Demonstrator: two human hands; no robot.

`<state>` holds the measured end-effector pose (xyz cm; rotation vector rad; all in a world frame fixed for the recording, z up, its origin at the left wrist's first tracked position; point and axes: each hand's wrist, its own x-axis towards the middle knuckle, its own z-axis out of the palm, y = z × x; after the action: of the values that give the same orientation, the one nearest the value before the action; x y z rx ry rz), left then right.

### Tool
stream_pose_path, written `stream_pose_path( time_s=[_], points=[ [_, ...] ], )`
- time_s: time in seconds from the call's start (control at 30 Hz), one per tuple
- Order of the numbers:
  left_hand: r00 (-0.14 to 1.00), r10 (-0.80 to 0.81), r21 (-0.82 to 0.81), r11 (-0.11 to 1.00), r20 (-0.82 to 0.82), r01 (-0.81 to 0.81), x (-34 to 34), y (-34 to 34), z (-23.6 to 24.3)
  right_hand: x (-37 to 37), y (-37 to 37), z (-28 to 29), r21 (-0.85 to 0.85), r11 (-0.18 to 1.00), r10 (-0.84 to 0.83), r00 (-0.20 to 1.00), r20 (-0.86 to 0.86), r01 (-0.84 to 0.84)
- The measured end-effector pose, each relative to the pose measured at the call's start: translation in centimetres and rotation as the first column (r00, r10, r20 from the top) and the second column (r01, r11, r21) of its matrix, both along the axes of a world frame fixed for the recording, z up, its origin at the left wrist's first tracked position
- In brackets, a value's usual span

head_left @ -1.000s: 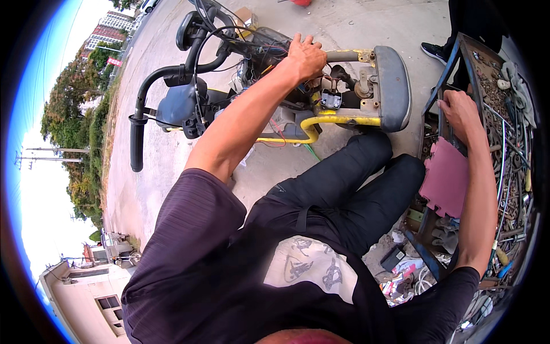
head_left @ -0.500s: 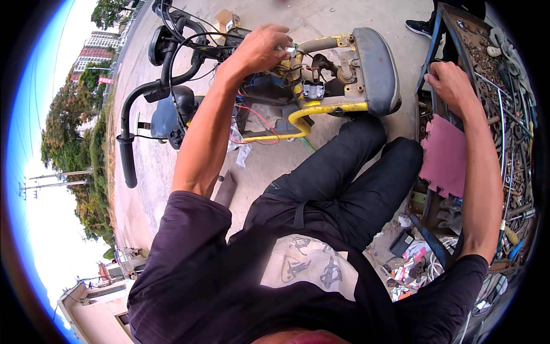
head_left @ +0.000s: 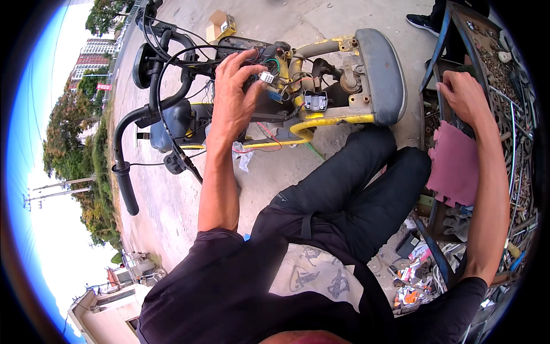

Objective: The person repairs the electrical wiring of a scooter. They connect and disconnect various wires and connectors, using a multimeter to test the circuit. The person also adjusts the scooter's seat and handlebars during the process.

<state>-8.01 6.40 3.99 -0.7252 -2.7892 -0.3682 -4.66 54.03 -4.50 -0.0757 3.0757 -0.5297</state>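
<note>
Beside the metal rack [head_left: 437, 49], my right hand [head_left: 465, 96] rests half curled; I cannot tell whether it holds anything. My left hand [head_left: 234, 94], fingers loosely spread, pinches a white connector [head_left: 266, 77] over the yellow frame [head_left: 344, 120]; gripping the connector's sides lightly should keep its face clear. Beyond sits an open carton [head_left: 220, 27].

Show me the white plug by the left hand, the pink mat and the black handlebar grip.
White plug [head_left: 266, 77]: head view, on its visible face.
Pink mat [head_left: 454, 164]: head view, middle of its flat surface.
Black handlebar grip [head_left: 127, 191]: head view, halfway along its length.
</note>
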Motion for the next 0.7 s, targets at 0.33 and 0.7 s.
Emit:
stream_pose_path(
  time_s=[0.33,0.7],
  points=[
    [0.994,0.083,0.061,0.995,-0.073,-0.078,1.6,0.3,-0.8,-0.2,0.0,-0.3,-0.025,0.999,-0.021,0.999,0.033,0.021],
    [0.991,0.119,0.108,0.988,-0.056,-0.113,1.4,-0.4,-1.0,-0.4,-0.4,0.4,-0.019,0.999,-0.043,0.996,0.079,0.044]
  ],
)
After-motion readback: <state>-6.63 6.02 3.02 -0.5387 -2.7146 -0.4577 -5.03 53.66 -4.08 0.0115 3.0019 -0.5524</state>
